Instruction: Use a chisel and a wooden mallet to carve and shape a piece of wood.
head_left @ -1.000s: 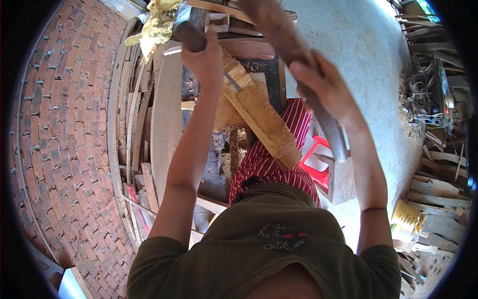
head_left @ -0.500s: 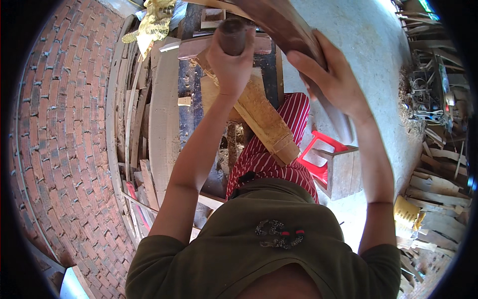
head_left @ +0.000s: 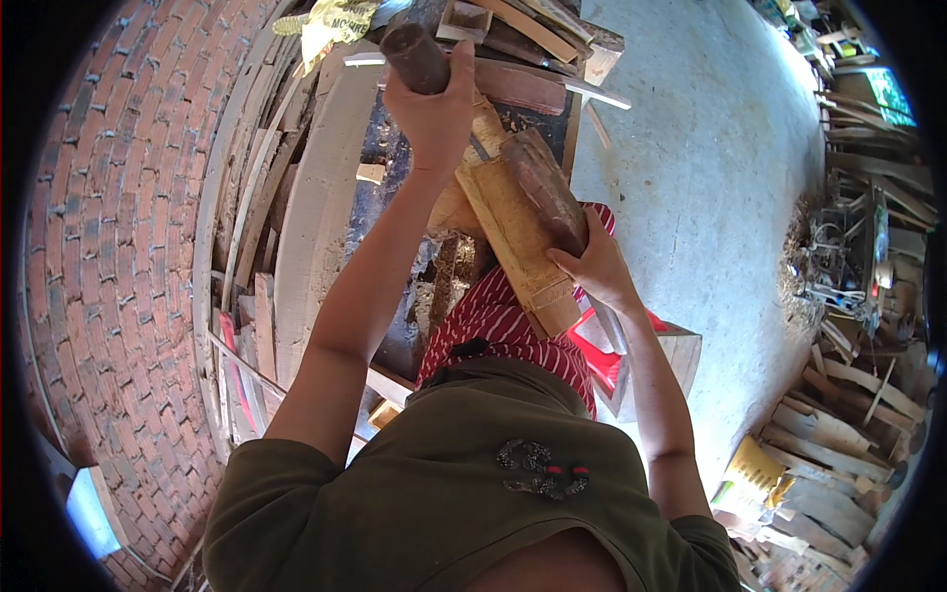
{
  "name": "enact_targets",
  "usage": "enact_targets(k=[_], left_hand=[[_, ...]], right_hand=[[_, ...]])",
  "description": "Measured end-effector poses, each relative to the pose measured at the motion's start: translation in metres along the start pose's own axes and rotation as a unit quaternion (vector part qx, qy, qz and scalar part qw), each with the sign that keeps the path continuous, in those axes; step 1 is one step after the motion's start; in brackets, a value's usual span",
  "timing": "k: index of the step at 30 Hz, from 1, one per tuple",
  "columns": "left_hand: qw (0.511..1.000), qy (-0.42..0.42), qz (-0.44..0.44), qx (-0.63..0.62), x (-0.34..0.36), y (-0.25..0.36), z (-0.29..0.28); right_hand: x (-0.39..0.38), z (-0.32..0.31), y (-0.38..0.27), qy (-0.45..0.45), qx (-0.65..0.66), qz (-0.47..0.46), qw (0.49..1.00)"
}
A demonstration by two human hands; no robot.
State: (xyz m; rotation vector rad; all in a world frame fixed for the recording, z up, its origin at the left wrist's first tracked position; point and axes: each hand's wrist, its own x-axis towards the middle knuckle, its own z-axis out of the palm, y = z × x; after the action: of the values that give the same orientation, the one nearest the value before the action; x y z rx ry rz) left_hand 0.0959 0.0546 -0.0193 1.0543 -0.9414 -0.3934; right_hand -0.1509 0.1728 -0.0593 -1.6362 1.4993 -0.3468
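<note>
My left hand [head_left: 429,118] is closed around the thick, dark, round handle of a chisel [head_left: 412,57]. A short stretch of its metal blade shows below the hand, by a yellowish wooden workpiece [head_left: 505,232]. That workpiece slants across the bench, its near end over my striped trouser leg. A dark wooden mallet [head_left: 541,187], shaped like a heavy billet, is held in my right hand [head_left: 600,264] by its near end. In this view the mallet overlaps the workpiece; whether they touch I cannot tell. The chisel's cutting edge is not clearly visible.
The dark bench [head_left: 390,212] carries wood chips and a small offcut [head_left: 371,173]. Beyond the workpiece lie a reddish wooden block [head_left: 523,87] and a white strip [head_left: 602,96]. A red stool [head_left: 595,360] and wooden box [head_left: 676,360] stand at right. A brick wall [head_left: 128,247] rises at left.
My right hand has come down and inward with the mallet, from raised at the upper right to over the workpiece. My left hand still grips the chisel; the view has shifted slightly.
</note>
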Motion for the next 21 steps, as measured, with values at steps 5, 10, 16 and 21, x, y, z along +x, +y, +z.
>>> enact_targets(k=[5, 10, 16, 21], left_hand=[[0.999, 0.037, 0.0, -0.012, 0.017, -0.003, -0.001], [0.999, 0.022, -0.007, 0.025, 0.038, -0.002, -0.009], [0.998, 0.009, 0.028, 0.056, 0.033, -0.01, -0.026], [0.999, -0.01, 0.035, -0.032, 0.026, -0.004, -0.033]], right_hand=[[0.024, 0.004, -0.019, -0.006, -0.047, 0.008, 0.999], [0.062, -0.001, -0.062, 0.028, -0.063, 0.017, 0.997], [0.06, -0.021, -0.085, 0.061, -0.169, -0.017, 0.984], [0.005, -0.016, -0.057, 0.084, -0.013, 0.039, 0.996]])
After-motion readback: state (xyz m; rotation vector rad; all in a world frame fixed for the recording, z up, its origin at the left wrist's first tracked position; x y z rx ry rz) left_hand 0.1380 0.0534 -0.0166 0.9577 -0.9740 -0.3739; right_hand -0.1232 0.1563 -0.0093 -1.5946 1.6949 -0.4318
